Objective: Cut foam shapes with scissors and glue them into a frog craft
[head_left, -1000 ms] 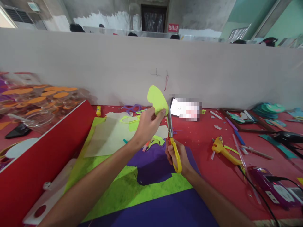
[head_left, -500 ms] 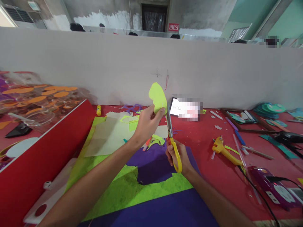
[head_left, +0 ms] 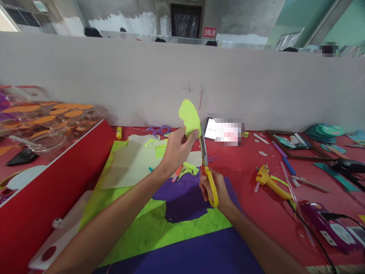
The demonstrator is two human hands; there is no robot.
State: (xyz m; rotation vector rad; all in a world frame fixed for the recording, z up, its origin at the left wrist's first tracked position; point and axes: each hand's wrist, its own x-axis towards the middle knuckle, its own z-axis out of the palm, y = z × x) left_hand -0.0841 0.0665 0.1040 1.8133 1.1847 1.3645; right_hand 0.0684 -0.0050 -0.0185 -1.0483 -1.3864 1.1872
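Over the table point(head_left: 251, 167), left hand point(head_left: 176, 150) still pinches green cutout point(head_left: 189, 116), right hand point(head_left: 222, 192) (unmoved) grips scissors point(head_left: 204, 152).

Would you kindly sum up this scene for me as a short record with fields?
Left hand: pinches lime-green paper cutout, raised above the table
Right hand: grips yellow-handled scissors, blades pointing up beside the cutout
Below the hands: purple sheet and lime-green sheet on red table
To the right: yellow glue gun, lying on the table
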